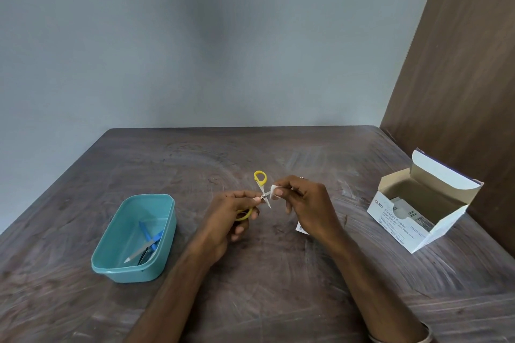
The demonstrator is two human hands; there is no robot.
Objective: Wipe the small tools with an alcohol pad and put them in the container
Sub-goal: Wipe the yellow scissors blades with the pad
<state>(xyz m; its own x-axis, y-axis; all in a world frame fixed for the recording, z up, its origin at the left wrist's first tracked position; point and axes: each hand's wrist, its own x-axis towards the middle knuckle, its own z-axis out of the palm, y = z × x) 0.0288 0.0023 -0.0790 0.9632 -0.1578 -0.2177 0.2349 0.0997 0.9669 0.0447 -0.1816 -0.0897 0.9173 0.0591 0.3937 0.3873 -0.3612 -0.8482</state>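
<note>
Both hands worked mid-wipe — left hand (234,213) gripped yellow scissors (262,192), right hand (302,203) pinched alcohol pad (274,191) on a blade; next — teal container (167,220) beside the left hand.

Scissors (260,179) yellow-handled, steel blades. Pad (274,191) white. Container (133,239) teal (blue tools (152,237) inside). Swab box (423,211) white, dark print. Table (278,273) streaky grey-brown woodgrain.

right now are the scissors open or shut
Open. The scissors have blades spread in an X: one blade points down, the other runs into the pad, and the yellow loops sit far apart.
</note>
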